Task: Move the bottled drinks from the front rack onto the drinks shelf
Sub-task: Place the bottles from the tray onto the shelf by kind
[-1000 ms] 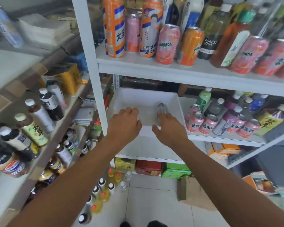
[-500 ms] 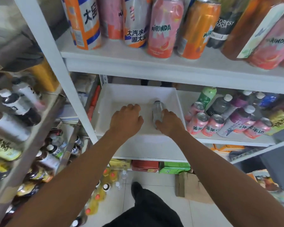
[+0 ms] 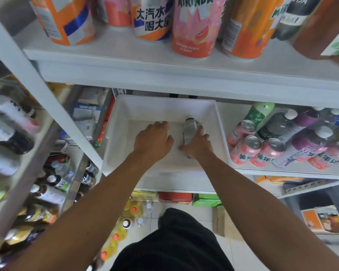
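At centre frame, the drinks shelf (image 3: 282,173) runs across the white rack; its left bay holds a white tray (image 3: 123,122), and both of the person's arms reach into it from below.

Right of the tray, same shelf: pink cans (image 3: 243,140) and capped bottles (image 3: 309,141) packed close, leaning and touching one another. Upper shelf across top of frame carries tall cans. Left edge of frame: the front rack (image 3: 18,202), blurred, many bottles remaining on it. Judgement: task is early to mid, much stock left to carry over.

Left hand (image 3: 153,140): over the tray floor, palm down, fingers loosely curled, nothing visibly held. Whether it touches the tray I cannot tell.

Right hand (image 3: 199,144): fingers wrapped around the lower body of a clear bottle (image 3: 189,129). Bottle is inside the tray, right of centre, near the right wall but apart from it, dark cap pointing to the back.

Step in hand, as judged: placing this bottle. To do it well:
- seat the base flat on the tray floor before loosening the fingers; a light clear bottle likely tips easily;
- set it towards a back corner so later bottles fit in front;
- draw the right hand straight back and low, clear of the upper shelf edge;
- let the left hand steady the tray if it slides.
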A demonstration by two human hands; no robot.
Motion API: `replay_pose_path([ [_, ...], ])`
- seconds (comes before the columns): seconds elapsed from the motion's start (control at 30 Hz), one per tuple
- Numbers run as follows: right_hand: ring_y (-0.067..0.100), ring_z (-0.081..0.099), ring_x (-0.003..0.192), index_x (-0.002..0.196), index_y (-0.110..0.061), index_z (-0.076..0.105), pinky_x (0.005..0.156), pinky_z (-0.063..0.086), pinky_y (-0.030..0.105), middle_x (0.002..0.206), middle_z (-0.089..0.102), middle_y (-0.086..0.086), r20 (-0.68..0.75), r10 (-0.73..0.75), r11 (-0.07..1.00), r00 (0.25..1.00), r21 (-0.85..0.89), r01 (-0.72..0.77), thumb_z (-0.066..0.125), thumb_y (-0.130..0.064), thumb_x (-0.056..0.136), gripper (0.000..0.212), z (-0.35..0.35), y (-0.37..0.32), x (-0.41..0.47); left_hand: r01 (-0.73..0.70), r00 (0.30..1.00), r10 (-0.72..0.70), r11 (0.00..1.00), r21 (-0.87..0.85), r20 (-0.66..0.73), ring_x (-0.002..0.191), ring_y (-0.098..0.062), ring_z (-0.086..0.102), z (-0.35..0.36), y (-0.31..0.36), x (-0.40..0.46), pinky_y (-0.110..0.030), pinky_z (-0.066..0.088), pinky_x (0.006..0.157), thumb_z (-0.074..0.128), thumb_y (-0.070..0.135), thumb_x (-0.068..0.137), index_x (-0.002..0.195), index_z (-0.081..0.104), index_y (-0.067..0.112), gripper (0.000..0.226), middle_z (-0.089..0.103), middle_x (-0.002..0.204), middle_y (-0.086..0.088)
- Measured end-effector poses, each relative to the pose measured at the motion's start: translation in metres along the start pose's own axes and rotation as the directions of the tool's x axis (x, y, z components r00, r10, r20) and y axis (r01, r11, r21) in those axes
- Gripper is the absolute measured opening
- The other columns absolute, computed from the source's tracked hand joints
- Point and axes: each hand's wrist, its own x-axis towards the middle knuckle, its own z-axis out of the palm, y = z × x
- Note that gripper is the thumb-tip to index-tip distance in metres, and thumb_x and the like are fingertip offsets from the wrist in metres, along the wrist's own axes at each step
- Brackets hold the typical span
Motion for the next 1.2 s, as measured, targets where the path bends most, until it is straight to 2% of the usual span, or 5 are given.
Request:
replay_pose_path([
  [0.27,0.032,0.064,0.086,0.143,-0.009,0.026,0.060,0.051,0.034,0.115,0.059,0.016,0.105,0.104,0.925,0.989,0.355,-0.135,0.072,-0.031,0.077,0.083,-0.009,0.006,0.006,0.015,1.000,-0.015,1.000,-0.018,0.026,0.114,-0.025,0.055,-0.008,-0.008,-0.003,-0.037,0.049,0.086,0.045,0.036,0.098,0.134,0.049,0.018,0.041,0.057,0.128,-0.005],
  [0.4,0.029,0.060,0.067,0.109,-0.007,0.057,0.055,0.043,0.031,0.086,0.063,0.013,0.149,-0.016,0.801,0.989,0.594,-0.076,0.068,-0.021,0.079,0.035,-0.028,0.000,-0.019,0.018,1.000,-0.017,0.999,-0.036,0.019,0.113,-0.024,0.056,-0.021,-0.008,-0.014,-0.038,0.051,0.085,0.046,0.037,0.098,0.135,0.049,0.018,0.041,0.058,0.128,-0.005],
  [0.6,0.025,0.063,0.074,0.130,-0.012,0.048,0.053,0.044,0.027,0.102,0.066,0.014,0.171,-0.217,0.645,0.961,0.764,0.010,0.065,-0.035,0.063,0.073,-0.049,-0.018,-0.084,0.068,0.998,-0.063,0.966,-0.250,0.028,0.112,-0.021,0.060,-0.041,-0.006,-0.041,-0.036,0.050,0.091,0.051,0.037,0.098,0.129,0.056,0.017,0.037,0.062,0.126,-0.001],
  [0.97,0.028,0.060,0.088,0.117,-0.006,0.055,0.070,0.046,0.032,0.096,0.063,0.015,0.240,-0.533,0.300,0.811,0.950,-0.084,0.058,-0.035,0.068,0.057,-0.030,-0.016,-0.212,0.318,0.946,-0.065,0.370,-0.873,0.317,0.099,-0.007,0.068,-0.083,-0.006,-0.138,-0.034,0.053,0.092,0.047,0.054,0.097,0.114,0.064,0.024,0.039,0.072,0.109,0.007],
  [1.2,0.026,0.060,0.088,0.124,-0.004,0.052,0.072,0.051,0.032,0.102,0.063,0.016,0.315,-0.676,0.364,0.666,0.929,-0.070,0.057,-0.041,0.068,0.067,-0.025,-0.022,-0.266,0.212,0.977,-0.059,0.096,-0.973,0.207,0.100,-0.021,0.069,-0.104,-0.007,-0.198,-0.033,0.052,0.079,0.057,0.038,0.096,0.119,0.065,0.014,0.034,0.074,0.110,-0.005],
])
